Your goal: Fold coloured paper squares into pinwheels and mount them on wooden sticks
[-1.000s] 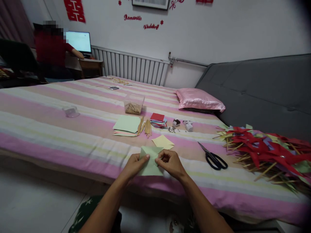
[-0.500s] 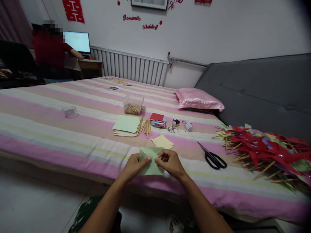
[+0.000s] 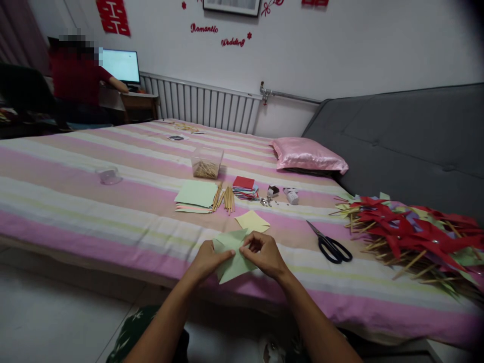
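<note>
A light green paper sheet [image 3: 230, 264] is held over the near edge of the striped bed [image 3: 75, 201]. My left hand [image 3: 207, 261] pinches its left side, thumb on top. My right hand [image 3: 263, 255] grips its upper right part with curled fingers. The sheet is tilted, one corner pointing down toward me. Just beyond it a pale yellow paper square [image 3: 252, 221] lies flat on the bed.
Black scissors [image 3: 329, 244] lie to the right. A heap of red and green paper pinwheels on sticks [image 3: 412, 234] fills the right side. Stacked paper [image 3: 196, 195], wooden sticks [image 3: 226, 196], a clear stick box [image 3: 206, 162] and a pink pillow [image 3: 308, 155] sit farther back. A person sits at a monitor far left.
Both hands have turned the green sheet, so it now sits tilted with a corner hanging down; before it lay squarer between my fingers.
</note>
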